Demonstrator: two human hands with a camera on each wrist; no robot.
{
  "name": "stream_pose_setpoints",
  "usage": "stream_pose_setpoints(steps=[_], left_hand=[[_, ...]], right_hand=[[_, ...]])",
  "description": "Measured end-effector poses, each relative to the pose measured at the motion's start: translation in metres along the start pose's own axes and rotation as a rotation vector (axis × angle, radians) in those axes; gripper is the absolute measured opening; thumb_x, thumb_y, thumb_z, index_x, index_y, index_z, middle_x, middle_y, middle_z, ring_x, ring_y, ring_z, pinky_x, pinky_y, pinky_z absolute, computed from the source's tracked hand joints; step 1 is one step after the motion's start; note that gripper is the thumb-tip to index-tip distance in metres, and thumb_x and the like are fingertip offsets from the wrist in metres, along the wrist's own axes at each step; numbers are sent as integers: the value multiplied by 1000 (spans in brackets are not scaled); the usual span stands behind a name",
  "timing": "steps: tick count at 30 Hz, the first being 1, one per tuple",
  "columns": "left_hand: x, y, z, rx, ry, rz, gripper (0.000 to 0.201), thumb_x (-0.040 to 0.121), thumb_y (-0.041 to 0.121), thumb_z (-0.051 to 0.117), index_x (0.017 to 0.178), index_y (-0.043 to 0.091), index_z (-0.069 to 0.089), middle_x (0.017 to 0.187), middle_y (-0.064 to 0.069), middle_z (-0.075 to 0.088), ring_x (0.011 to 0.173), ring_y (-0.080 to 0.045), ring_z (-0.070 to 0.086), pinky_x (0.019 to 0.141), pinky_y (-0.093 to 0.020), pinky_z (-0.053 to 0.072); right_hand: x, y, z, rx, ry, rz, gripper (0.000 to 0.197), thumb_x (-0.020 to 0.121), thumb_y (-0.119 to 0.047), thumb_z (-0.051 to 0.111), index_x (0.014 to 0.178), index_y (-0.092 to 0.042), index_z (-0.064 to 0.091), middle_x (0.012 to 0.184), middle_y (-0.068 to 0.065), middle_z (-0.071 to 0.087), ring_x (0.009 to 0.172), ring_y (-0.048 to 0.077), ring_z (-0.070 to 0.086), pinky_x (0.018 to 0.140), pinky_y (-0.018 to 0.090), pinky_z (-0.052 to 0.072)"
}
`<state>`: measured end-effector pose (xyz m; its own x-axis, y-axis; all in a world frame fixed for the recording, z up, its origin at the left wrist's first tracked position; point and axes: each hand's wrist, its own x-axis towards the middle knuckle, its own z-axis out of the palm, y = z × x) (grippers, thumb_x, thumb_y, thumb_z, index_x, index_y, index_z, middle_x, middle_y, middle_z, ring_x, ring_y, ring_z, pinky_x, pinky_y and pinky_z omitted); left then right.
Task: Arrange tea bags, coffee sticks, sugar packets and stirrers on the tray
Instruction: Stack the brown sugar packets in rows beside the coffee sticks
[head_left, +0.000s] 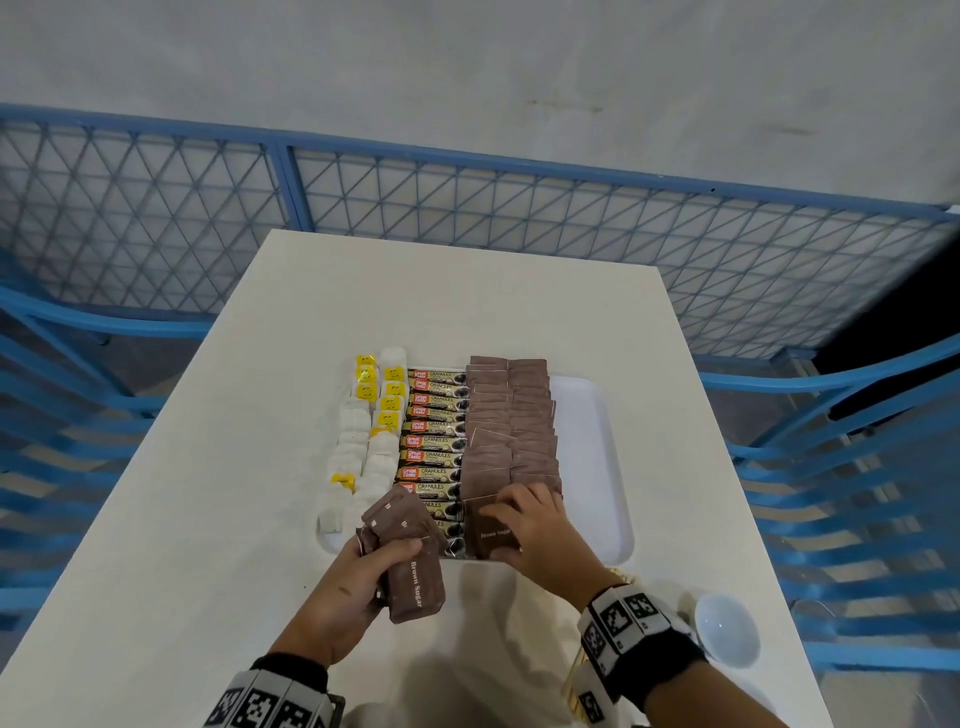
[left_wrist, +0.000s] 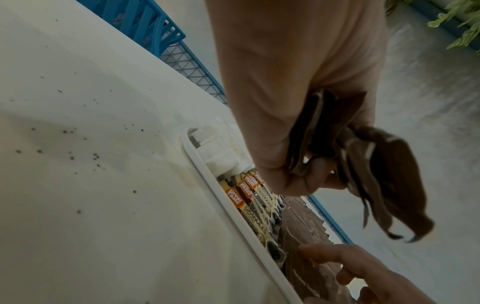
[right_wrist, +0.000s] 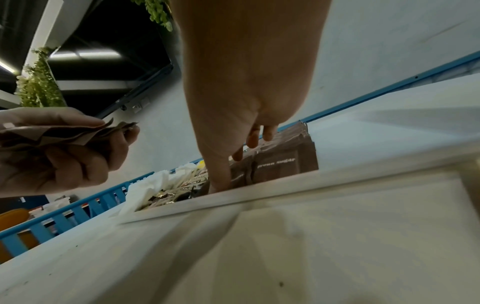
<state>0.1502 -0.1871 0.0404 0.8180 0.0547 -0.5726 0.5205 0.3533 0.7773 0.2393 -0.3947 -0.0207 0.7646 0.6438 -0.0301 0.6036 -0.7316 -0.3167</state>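
Note:
A white tray (head_left: 589, 400) (left_wrist: 205, 166) (right_wrist: 259, 194) lies on the white table (head_left: 218, 493). On it are two columns of tea bags (head_left: 363, 441), a column of coffee sticks (head_left: 434, 431) (left_wrist: 255, 216) and two columns of brown sugar packets (head_left: 511, 421). My left hand (head_left: 387, 558) (left_wrist: 298, 164) (right_wrist: 85, 156) grips a bunch of brown sugar packets (head_left: 415, 587) (left_wrist: 384, 174) (right_wrist: 52, 133) above the tray's near edge. My right hand (head_left: 519, 525) (right_wrist: 233, 167) (left_wrist: 337, 267) holds the nearest brown sugar packet (head_left: 491, 535) (right_wrist: 241, 174) of the left sugar column, thumb at its near edge, fingers on its far edge.
The tray's right strip (head_left: 587, 467) is bare. A white bowl (head_left: 727, 629) sits at the table's near right corner. Pale thin strips (head_left: 574, 686) show under my right wrist, mostly hidden. A blue mesh fence (head_left: 467, 197) and blue chairs (head_left: 857, 467) surround the table.

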Motion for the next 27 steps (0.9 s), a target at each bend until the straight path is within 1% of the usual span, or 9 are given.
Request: stream_pose_setpoints(steps=[3, 6, 9, 11, 14, 16, 19, 22, 27], left_hand=[[0, 0, 0, -4, 8, 0, 18, 88, 3, 54, 99, 11, 66, 77, -3, 73, 73, -16, 67, 66, -31, 50], [1, 0, 1, -10, 13, -3, 18, 88, 3, 55, 101, 11, 65, 78, -3, 73, 77, -19, 66, 66, -32, 49], [1, -1, 2, -15, 7, 8, 18, 88, 4, 55, 99, 12, 65, 78, -2, 73, 75, -16, 67, 63, -30, 50], [1, -1, 4, -34, 10, 26, 18, 88, 3, 54, 99, 13, 65, 79, -2, 74, 75, -16, 67, 64, -30, 50], [4, -1, 5, -70, 31, 70, 20, 90, 4, 53, 105, 12, 64, 86, -5, 73, 81, -18, 66, 70, -31, 51], [5, 0, 5, -77, 31, 95, 21, 91, 6, 51, 107, 11, 64, 93, -9, 73, 84, -19, 68, 71, -31, 52], [5, -1, 5, -115, 13, 103, 20, 92, 7, 49, 104, 9, 65, 95, -12, 72, 86, -20, 69, 68, -30, 56], [4, -1, 6, -147, -21, 76, 20, 92, 7, 49, 105, 7, 64, 95, -14, 72, 84, -19, 71, 63, -28, 57], [2, -2, -1, -142, -43, 39, 32, 85, 14, 57, 115, 6, 61, 110, -20, 68, 103, -30, 62, 84, -40, 50]], right_hand=[[2, -1, 4, -25, 24, -11, 48, 74, -37, 70, 118, -19, 59, 114, 5, 58, 104, 28, 52, 90, 42, 42], [4, -4, 4, -7, 24, 29, 49, 79, -41, 65, 122, -19, 56, 119, 6, 54, 109, 27, 47, 94, 39, 36], [5, -13, 0, 62, 54, 87, 46, 83, -52, 52, 119, -23, 56, 115, 2, 51, 107, 22, 43, 92, 34, 32], [5, -28, -9, 238, 69, 145, 49, 85, -59, 42, 107, -20, 61, 102, -3, 53, 95, 13, 42, 85, 26, 32], [2, -53, -28, 714, -57, 206, 43, 94, -47, 41, 83, -9, 59, 74, -2, 54, 66, 6, 46, 64, 20, 37], [-1, -66, -35, 917, -196, 235, 35, 93, -46, 44, 80, -16, 56, 72, -4, 58, 62, 5, 53, 60, 15, 43], [-1, -72, -33, 1027, -212, 286, 26, 83, -40, 66, 77, -19, 50, 69, -6, 58, 59, 6, 56, 53, 11, 43], [3, -72, -28, 1053, -197, 318, 26, 79, -28, 73, 76, -19, 49, 67, -5, 59, 56, 7, 57, 50, 15, 43], [6, -71, -25, 1153, -178, 349, 21, 79, -9, 72, 73, -16, 54, 63, 2, 61, 50, 11, 57, 48, 19, 46]])
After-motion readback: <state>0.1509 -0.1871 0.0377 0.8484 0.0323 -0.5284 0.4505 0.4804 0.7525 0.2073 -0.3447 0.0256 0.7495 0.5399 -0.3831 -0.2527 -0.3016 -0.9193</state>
